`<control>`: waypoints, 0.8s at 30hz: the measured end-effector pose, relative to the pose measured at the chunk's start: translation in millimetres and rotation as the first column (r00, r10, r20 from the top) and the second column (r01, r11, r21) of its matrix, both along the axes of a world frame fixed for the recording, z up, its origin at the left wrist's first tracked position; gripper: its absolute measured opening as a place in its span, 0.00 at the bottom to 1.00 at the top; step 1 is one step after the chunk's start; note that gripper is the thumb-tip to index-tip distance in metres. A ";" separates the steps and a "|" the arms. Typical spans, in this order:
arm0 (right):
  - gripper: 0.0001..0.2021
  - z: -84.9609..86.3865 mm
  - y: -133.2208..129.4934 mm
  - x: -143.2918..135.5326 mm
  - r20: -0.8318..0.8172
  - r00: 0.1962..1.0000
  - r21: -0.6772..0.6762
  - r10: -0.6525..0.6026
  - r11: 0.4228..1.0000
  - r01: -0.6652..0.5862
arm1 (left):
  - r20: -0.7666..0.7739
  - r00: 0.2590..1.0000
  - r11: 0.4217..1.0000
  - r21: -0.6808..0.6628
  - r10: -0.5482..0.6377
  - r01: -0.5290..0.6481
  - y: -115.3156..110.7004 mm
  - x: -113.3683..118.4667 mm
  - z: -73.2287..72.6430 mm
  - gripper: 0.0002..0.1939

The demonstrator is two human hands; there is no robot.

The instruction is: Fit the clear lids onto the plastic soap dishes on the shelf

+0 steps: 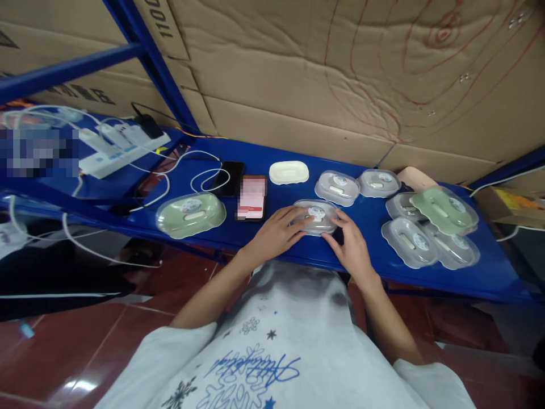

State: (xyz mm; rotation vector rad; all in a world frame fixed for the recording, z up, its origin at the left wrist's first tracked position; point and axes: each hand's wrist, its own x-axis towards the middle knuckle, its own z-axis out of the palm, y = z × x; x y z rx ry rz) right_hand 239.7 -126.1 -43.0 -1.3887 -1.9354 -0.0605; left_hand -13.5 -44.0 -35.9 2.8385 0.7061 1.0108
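Observation:
A grey container with a clear lid (315,215) lies on the blue table (293,253) close to my body. My left hand (279,232) grips its left side, fingers reaching over the lid. On the right side, my right hand (348,241) holds the same container between thumb and fingers. A round sticker and a pale handle show on the lid. Behind it are a cream tray (289,172) and two more lidded containers (338,187), (378,183). To the left lies a green lidded container (191,215).
A lit phone (251,199) and a black device (230,178) lie left of the hands. Several lidded containers (412,242) are piled at the right. A power strip (123,153) with white cables sits at the far left. Cardboard (298,74) stands behind the table.

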 end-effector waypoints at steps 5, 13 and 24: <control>0.29 3.8 0.3 2.1 0.121 0.992 -0.046 -0.019 0.999 0.025 | 0.013 1.000 0.999 -0.035 -0.026 0.027 1.6 2.9 -2.1 0.23; 0.27 -4.9 -0.3 11.0 0.006 0.999 0.034 -0.044 0.998 0.044 | 0.071 0.995 0.991 -0.107 -0.075 0.083 2.5 6.6 -4.5 0.23; 0.30 1.5 -0.7 8.0 -0.002 0.994 -0.145 0.110 0.983 -0.109 | 0.049 0.994 0.984 -0.148 -0.096 0.102 2.7 7.6 -0.8 0.22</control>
